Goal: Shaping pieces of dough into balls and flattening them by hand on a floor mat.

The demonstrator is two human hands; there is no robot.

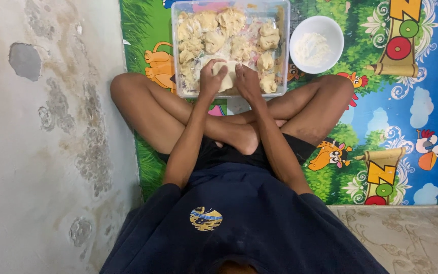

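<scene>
Dough ball [227, 75] sits pressed between your left hand [210, 78] and right hand [248, 81], both clasped around it at the near edge of the clear tub [283, 56]; squeeze unevenly and it may stick, tear, or tip the tub toward your knees; the flour bowl [316, 43] stands close beside.

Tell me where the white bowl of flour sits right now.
In the head view, the white bowl sits on the colourful play mat, just right of the clear plastic tub of dough pieces, beyond the person's right knee.
</scene>
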